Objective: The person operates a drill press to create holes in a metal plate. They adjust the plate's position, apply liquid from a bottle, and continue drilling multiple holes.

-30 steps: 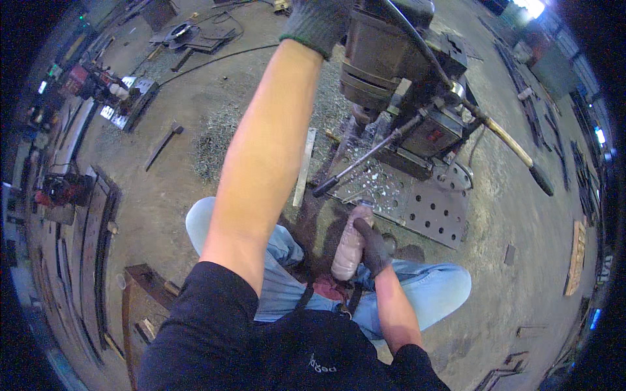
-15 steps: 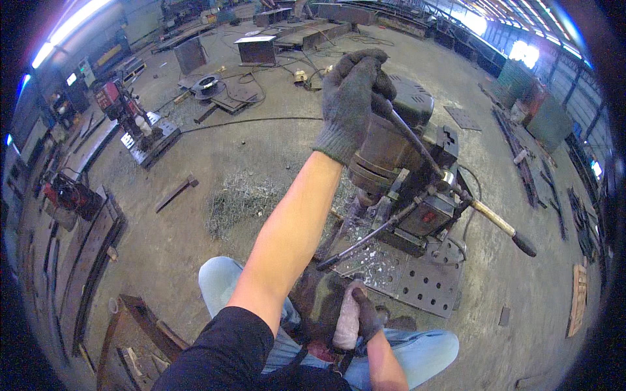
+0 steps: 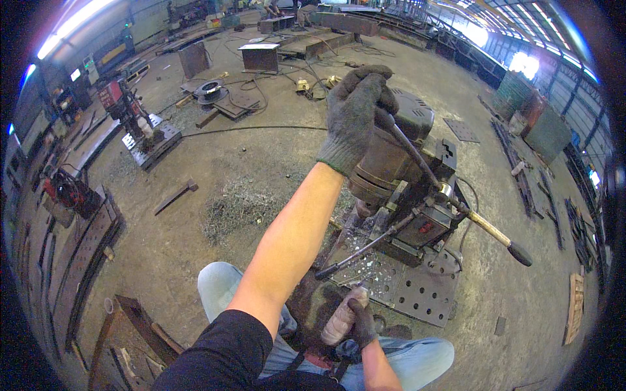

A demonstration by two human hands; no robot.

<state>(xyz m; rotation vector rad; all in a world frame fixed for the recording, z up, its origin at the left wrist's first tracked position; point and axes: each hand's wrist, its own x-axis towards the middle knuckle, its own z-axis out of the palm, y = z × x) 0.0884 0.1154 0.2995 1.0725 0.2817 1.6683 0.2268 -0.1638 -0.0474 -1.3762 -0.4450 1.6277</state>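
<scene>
Feed-handle spoke [image 3: 417, 163] of mag drill [image 3: 398, 182], sat on perforated steel plate [image 3: 424, 293] w/ bit over the holes, is gripped by gloved left hand [image 3: 355, 111], fingers wrapped tight, while plastic bottle [image 3: 340, 316] is clasped by right hand [image 3: 360, 322], nozzle angled twd bit, prob. for coolant.

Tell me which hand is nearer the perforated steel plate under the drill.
Right. The right hand, holding a plastic bottle, sits just beside the perforated plate; the left hand is up on a drill handle, above it.
</scene>
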